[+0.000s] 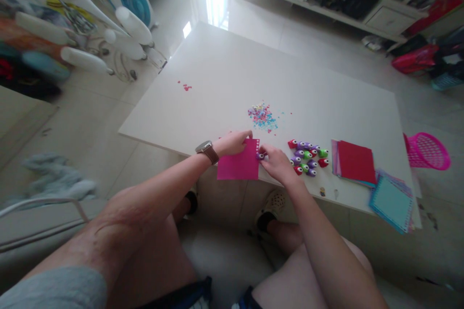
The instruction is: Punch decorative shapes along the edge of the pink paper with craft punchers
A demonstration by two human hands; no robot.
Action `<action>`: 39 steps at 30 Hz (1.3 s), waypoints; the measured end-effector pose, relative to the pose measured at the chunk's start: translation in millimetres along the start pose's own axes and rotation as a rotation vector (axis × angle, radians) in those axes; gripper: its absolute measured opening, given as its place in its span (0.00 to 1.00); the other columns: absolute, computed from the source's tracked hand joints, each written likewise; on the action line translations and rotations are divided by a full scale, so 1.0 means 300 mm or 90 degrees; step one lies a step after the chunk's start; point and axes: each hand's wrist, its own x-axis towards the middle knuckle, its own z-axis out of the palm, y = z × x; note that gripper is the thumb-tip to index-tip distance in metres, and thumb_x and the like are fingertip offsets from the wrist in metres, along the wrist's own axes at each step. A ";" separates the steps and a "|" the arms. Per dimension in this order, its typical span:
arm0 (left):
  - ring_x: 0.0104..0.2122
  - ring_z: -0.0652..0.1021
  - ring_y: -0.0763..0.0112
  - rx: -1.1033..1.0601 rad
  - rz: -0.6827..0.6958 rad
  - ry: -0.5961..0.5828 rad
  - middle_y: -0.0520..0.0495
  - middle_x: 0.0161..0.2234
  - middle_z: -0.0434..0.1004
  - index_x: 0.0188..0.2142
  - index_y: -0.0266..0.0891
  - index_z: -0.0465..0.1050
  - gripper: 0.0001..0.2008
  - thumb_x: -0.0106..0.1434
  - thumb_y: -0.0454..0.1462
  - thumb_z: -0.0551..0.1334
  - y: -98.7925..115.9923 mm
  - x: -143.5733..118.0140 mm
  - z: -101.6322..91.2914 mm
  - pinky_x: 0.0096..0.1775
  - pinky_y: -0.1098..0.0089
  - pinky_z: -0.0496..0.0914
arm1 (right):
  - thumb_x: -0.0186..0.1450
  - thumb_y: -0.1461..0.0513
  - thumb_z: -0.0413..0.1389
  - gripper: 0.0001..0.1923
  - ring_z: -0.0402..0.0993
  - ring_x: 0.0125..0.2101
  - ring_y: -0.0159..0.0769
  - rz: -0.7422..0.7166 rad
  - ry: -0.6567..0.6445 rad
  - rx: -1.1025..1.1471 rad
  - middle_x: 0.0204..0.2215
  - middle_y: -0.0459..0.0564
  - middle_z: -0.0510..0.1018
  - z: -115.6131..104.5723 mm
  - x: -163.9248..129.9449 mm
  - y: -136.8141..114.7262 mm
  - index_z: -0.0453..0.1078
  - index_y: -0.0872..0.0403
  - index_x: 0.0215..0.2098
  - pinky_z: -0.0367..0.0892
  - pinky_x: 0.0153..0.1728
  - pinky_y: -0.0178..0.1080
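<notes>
My left hand [232, 143] pinches the top edge of a magenta paper square [239, 164] at the near edge of the white table [224, 72]. The paper's right edge shows a row of small punched holes. My right hand [276, 163] grips a small purple paper punch [261, 156] pressed onto that right edge. A cluster of several small punches [308, 157] in red, purple and green lies just right of my right hand. A heap of coloured paper confetti [263, 116] sits just beyond both hands.
A stack of red and pink paper squares [355, 161] and blue ones [391, 203] lies at the table's near right. A pink mesh basket [427, 150] stands off the right edge. A few red bits [186, 87] lie far left. A drying rack [79, 24] stands at the left.
</notes>
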 end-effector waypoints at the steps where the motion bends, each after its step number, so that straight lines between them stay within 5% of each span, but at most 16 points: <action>1: 0.44 0.82 0.58 -0.002 0.002 -0.005 0.43 0.41 0.85 0.61 0.39 0.74 0.23 0.69 0.28 0.55 0.001 0.001 0.003 0.46 0.65 0.70 | 0.65 0.72 0.59 0.12 0.79 0.44 0.43 -0.001 -0.006 0.001 0.43 0.52 0.84 0.003 0.002 0.001 0.74 0.50 0.42 0.69 0.44 0.40; 8: 0.57 0.76 0.51 0.049 0.069 0.095 0.36 0.56 0.80 0.55 0.40 0.77 0.20 0.64 0.32 0.64 0.027 -0.003 0.000 0.57 0.57 0.71 | 0.63 0.74 0.57 0.14 0.79 0.46 0.44 -0.018 -0.025 0.021 0.42 0.51 0.84 0.005 0.021 0.008 0.75 0.50 0.39 0.70 0.49 0.41; 14: 0.39 0.82 0.56 0.067 0.076 -0.049 0.40 0.39 0.85 0.40 0.40 0.81 0.07 0.65 0.41 0.68 0.043 -0.018 0.021 0.40 0.63 0.71 | 0.69 0.66 0.62 0.03 0.79 0.42 0.41 0.030 -0.029 0.091 0.42 0.53 0.84 -0.001 0.025 0.016 0.77 0.52 0.40 0.73 0.47 0.41; 22: 0.41 0.84 0.53 0.107 0.086 -0.037 0.38 0.42 0.87 0.42 0.39 0.81 0.12 0.64 0.44 0.71 0.026 -0.021 0.062 0.41 0.62 0.73 | 0.70 0.67 0.62 0.04 0.81 0.38 0.37 0.080 -0.056 0.153 0.39 0.51 0.86 -0.011 0.014 0.025 0.80 0.53 0.38 0.73 0.45 0.39; 39: 0.41 0.85 0.57 0.149 0.072 -0.094 0.41 0.43 0.88 0.43 0.40 0.82 0.15 0.66 0.48 0.68 0.047 -0.015 0.034 0.38 0.65 0.69 | 0.68 0.66 0.66 0.04 0.82 0.36 0.37 0.145 -0.082 0.193 0.36 0.50 0.87 -0.022 0.045 -0.001 0.78 0.53 0.35 0.71 0.40 0.36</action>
